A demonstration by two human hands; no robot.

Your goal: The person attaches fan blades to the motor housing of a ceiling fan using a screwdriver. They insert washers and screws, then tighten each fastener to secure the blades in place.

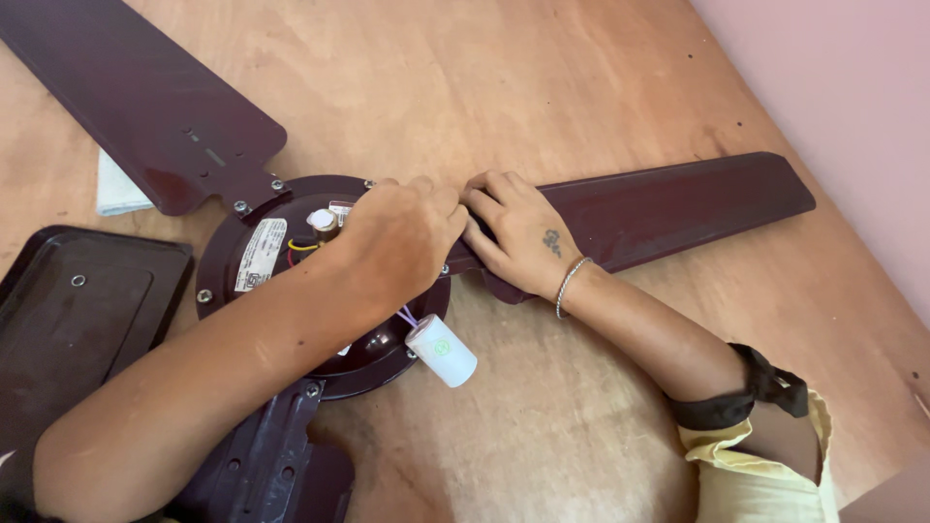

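A dark maroon ceiling fan lies on a wooden board. Its round motor housing carries a white label, coloured wires and a short shaft in the middle. My left hand rests on the housing's right rim with fingers curled, right where the right-hand blade joins it. My right hand presses on the root of that blade, fingertips touching the left hand's. Whatever small part the fingers pinch is hidden. A white cylindrical capacitor hangs by thin wires off the housing's lower right edge.
A second blade reaches to the upper left and a third to the bottom. A dark rectangular tray lies at left, a white cloth beneath the upper blade. A pink wall borders the wooden board on the right.
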